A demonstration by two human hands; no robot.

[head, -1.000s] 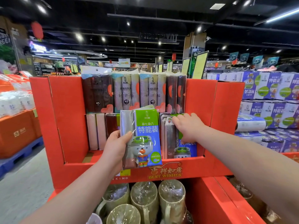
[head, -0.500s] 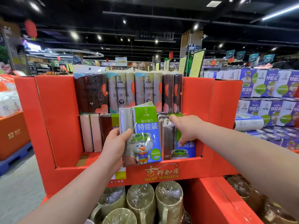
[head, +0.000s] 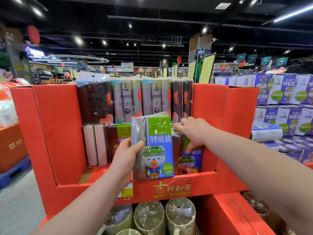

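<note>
In the left hand, the bear pack stands upright.

Store interior, overall bright below a dark ceiling. Light comes from small spotlights and a strip lamp in the top right corner. Red display stand evenly lit, with soft shadow along its inner left wall. Sheen on the film of the held pack; stronger glare on the wrapped mugs. Wide-angle bending at the frame edges. Far background soft, left edge blurred most.
</note>
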